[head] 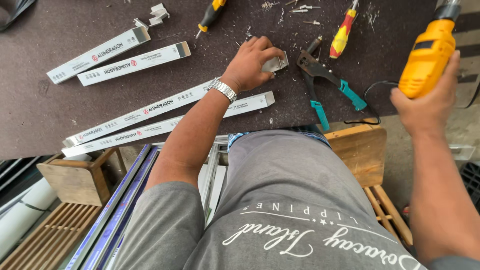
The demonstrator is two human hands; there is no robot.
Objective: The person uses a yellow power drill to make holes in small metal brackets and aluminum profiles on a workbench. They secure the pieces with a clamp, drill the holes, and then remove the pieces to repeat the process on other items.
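My left hand [250, 62], with a metal watch on the wrist, pinches a small bent metal bracket [277, 63] on the dark brown worktop [40, 100]. It lies over the end of a long white-wrapped aluminium bar [150, 107]. My right hand [430, 100] grips a yellow power drill [429, 55] above the worktop's right edge, with its nose pointing away from me. A riveting plier with teal handles [322, 82] sits between the two hands.
Several more white-wrapped aluminium bars [132, 64] lie to the left. Two screwdrivers [342, 32] with red and yellow handles, loose screws [305, 9] and metal shavings are at the far edge. Wooden stools [357, 150] and long profiles [115, 210] stand below the worktop.
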